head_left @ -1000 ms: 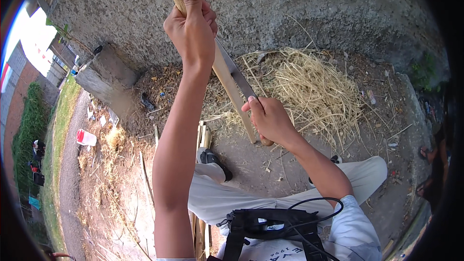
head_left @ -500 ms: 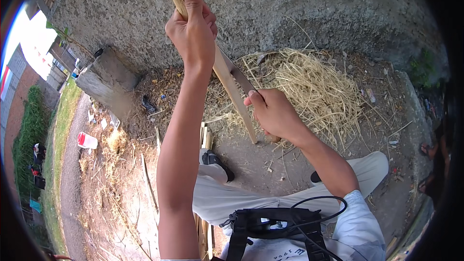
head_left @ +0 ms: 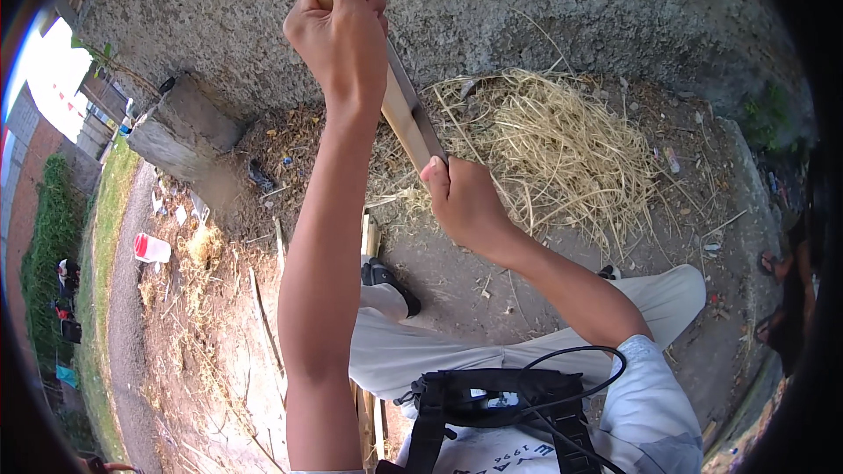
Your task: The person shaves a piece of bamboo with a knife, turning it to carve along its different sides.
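My left hand [head_left: 338, 48], raised toward the top, is closed around a pale bamboo strip [head_left: 403, 123] that slants down to the right. The strip's upper part runs out of the picture, and its lower end is hidden behind my right hand [head_left: 471, 204]. That hand is closed on a knife, whose handle lies hidden in the fist. The long dark knife blade [head_left: 428, 133] lies along the right side of the strip, close against it; whether it cuts in cannot be made out.
A heap of pale shavings [head_left: 562, 136] lies before the rough wall [head_left: 544, 17]. At left are a concrete stump [head_left: 184, 127] and a red-and-white container [head_left: 153, 248]. Cut strips [head_left: 371, 237] lie by my left foot. Another person's foot [head_left: 773, 265] shows at far right.
My right hand has shifted left, closer against the strip, with the knife in it. My left hand has risen slightly. The strip's lower end, visible before, is now hidden.
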The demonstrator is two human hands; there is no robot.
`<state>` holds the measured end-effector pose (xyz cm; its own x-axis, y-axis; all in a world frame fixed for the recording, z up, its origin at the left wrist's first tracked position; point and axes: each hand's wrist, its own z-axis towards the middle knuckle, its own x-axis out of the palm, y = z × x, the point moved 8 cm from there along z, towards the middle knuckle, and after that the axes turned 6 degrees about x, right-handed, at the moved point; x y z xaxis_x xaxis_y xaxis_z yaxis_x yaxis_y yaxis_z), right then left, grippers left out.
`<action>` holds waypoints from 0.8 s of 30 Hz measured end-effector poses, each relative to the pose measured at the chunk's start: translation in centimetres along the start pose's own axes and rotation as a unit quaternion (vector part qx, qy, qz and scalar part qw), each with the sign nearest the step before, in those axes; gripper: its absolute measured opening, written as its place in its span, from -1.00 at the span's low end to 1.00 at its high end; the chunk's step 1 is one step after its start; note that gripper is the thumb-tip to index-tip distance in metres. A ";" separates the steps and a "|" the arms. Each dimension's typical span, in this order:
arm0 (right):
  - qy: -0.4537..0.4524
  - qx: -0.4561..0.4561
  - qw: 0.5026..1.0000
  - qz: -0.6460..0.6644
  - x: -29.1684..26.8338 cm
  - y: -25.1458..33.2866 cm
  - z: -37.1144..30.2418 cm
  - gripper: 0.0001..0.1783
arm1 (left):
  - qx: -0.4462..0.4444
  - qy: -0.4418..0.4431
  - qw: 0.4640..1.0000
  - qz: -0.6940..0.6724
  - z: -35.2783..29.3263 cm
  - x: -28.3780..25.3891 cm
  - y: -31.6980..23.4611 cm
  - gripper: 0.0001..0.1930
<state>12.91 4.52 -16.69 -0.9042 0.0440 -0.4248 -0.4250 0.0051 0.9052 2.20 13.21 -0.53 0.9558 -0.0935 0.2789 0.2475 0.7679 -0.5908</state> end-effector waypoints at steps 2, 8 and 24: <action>0.007 0.009 0.999 -0.043 -0.8 0.1 0.1 -0.60 | 0.009 0.013 1.000 -0.013 -0.1 0.3 -0.3 -0.50; -0.095 -0.171 0.980 0.042 -2.6 1.4 -1.0 -0.62 | -0.014 -0.032 0.999 0.010 -0.5 1.2 -0.3 -0.55; 0.039 0.146 0.989 -0.009 -1.4 -5.2 0.4 -0.56 | 0.005 -0.011 1.000 0.025 -0.3 2.6 -0.8 -0.55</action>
<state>16.36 4.80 -20.79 -0.9015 -0.0362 -0.4312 -0.4221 0.2933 0.8578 4.54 12.17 0.40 0.9632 -0.0402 0.2659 0.1974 0.7772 -0.5975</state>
